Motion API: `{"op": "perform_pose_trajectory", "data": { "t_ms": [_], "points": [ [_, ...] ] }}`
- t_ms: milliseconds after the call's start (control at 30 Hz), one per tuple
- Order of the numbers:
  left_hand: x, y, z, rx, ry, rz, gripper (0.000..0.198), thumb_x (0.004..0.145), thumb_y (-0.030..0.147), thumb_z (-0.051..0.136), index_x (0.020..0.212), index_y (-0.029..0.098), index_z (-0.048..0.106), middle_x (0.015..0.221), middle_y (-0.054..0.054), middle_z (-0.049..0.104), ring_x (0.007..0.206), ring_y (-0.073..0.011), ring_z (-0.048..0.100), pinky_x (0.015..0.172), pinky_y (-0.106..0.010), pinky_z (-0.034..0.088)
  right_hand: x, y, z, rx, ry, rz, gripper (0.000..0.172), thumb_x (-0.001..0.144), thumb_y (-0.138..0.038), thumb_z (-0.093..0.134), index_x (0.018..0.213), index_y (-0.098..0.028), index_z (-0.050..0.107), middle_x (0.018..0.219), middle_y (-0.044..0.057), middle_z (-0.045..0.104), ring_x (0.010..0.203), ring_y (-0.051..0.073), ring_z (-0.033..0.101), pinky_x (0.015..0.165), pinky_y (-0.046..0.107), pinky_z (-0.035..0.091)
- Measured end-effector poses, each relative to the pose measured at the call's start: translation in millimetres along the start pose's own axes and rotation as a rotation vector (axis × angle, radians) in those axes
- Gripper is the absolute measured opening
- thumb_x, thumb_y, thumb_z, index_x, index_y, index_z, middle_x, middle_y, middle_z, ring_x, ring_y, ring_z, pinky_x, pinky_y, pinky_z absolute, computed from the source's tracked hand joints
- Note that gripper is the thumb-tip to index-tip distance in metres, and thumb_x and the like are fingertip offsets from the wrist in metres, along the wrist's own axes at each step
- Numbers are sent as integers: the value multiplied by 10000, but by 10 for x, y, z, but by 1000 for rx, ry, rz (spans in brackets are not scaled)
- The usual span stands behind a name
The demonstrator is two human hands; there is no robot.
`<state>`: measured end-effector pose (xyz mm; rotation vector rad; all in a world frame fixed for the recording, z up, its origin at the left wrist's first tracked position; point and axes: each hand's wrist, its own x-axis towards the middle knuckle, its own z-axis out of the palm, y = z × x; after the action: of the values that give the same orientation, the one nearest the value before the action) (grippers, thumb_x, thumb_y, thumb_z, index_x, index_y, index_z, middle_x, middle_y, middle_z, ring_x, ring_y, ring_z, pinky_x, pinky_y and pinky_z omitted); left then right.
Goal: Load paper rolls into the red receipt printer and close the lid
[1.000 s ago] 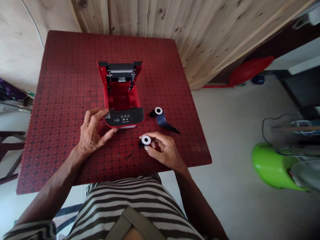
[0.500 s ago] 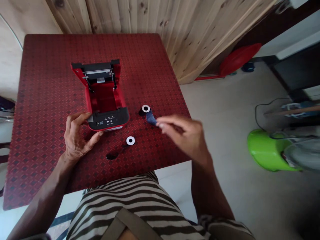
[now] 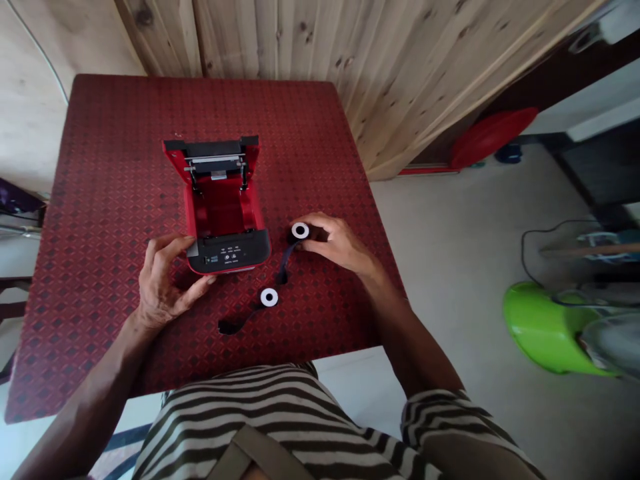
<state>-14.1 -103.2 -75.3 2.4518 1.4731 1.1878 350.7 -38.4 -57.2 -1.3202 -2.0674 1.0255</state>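
A small red and black printer (image 3: 231,250) stands on the table with its lid (image 3: 215,160) raised and its red paper bay bare. My left hand (image 3: 167,277) grips the front left corner, fingers on top and thumb along the front edge. Thumb and fingers of my right hand (image 3: 335,243) close around a dark paper roll (image 3: 300,231) with a white end and a dark core hole. Its loose dark strip trails toward me on the table. A second similar roll (image 3: 269,297) lies nearer the front, its loose tail (image 3: 230,327) stretching left.
A red patterned cloth covers the table (image 3: 115,133). Wooden panelling (image 3: 280,40) rises behind it. On the floor to the right are a green tub (image 3: 540,327), a dark cable and a red round object (image 3: 495,137).
My right hand has moved from the loose strip to the roll itself and now grips it. The strip has swung from the roll's right to its near side. My left hand stays on the printer.
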Motion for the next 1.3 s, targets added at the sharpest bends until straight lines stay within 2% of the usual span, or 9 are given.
{"op": "perform_pose_trajectory", "data": {
  "t_ms": [100, 200, 367, 533, 633, 833, 1100, 1233, 1300],
  "points": [
    [-2, 9, 2, -6, -7, 20, 601, 978, 557, 707, 1465, 260, 518, 1245, -76, 686, 1116, -255, 726, 911, -441, 681, -51, -379, -190, -33, -4, -46, 281, 917, -303, 724, 1190, -240, 728, 1164, 55, 797, 1047, 242, 741, 957, 417, 580],
    [0, 24, 7, -26, 0, 35, 621, 971, 536, 725, 1480, 249, 512, 1245, -95, 700, 1138, -269, 715, 942, -445, 679, 23, -870, -306, -189, -33, -223, 288, 952, -250, 667, 1236, -248, 714, 1208, 66, 763, 1110, 259, 717, 1016, 437, 557],
    [-12, 44, 19, -72, 3, 36, 623, 976, 515, 720, 1491, 239, 504, 1257, -111, 682, 1142, -248, 704, 944, -407, 673, 464, -1342, 18, -433, -149, -330, 344, 984, -181, 623, 1324, -198, 671, 1290, 103, 731, 1240, 287, 643, 1115, 479, 508],
    [-41, 67, 40, -91, -12, 0, 640, 969, 516, 733, 1501, 252, 495, 1256, -103, 661, 1143, -229, 705, 954, -381, 673, 781, -1404, 406, -726, -258, -196, 338, 959, -21, 526, 1230, -138, 690, 1146, 142, 738, 1124, 279, 669, 995, 402, 536],
    [-53, 70, 52, -127, -16, -8, 650, 967, 499, 738, 1516, 261, 487, 1268, -104, 656, 1138, -229, 708, 949, -382, 680, 844, -1411, 489, -847, -264, -132, 348, 958, -15, 522, 1223, -147, 704, 1150, 160, 731, 1031, 277, 703, 897, 386, 548],
    [-63, 62, 54, -126, -43, -16, 668, 982, 513, 716, 1543, 272, 444, 1285, -111, 636, 1147, -233, 709, 935, -396, 690, 997, -1426, 542, -887, -384, -91, 385, 970, -1, 508, 1259, -125, 731, 1173, 197, 754, 1071, 304, 733, 911, 404, 555],
    [-55, 61, 46, -139, -28, -2, 697, 963, 478, 750, 1550, 245, 456, 1277, -123, 643, 1156, -240, 697, 936, -384, 681, 1075, -1347, 537, -768, -426, -109, 319, 987, -7, 514, 1185, -95, 748, 1149, 176, 776, 1173, 295, 694, 1034, 408, 520],
    [-60, 51, 43, -149, -33, 1, 710, 953, 464, 767, 1554, 247, 458, 1287, -120, 648, 1169, -238, 693, 957, -374, 667, 885, -1352, 404, -560, -372, -215, 440, 998, 29, 424, 1270, -126, 732, 1294, 137, 765, 1251, 245, 680, 1141, 414, 489],
    [-57, 52, 22, -162, -40, 1, 671, 972, 488, 735, 1540, 244, 476, 1282, -119, 649, 1174, -244, 689, 962, -385, 661, 729, -1342, 333, -411, -337, -321, 415, 1033, -38, 477, 1353, -181, 699, 1377, 91, 748, 1293, 226, 665, 1172, 426, 487]
  ]
}}
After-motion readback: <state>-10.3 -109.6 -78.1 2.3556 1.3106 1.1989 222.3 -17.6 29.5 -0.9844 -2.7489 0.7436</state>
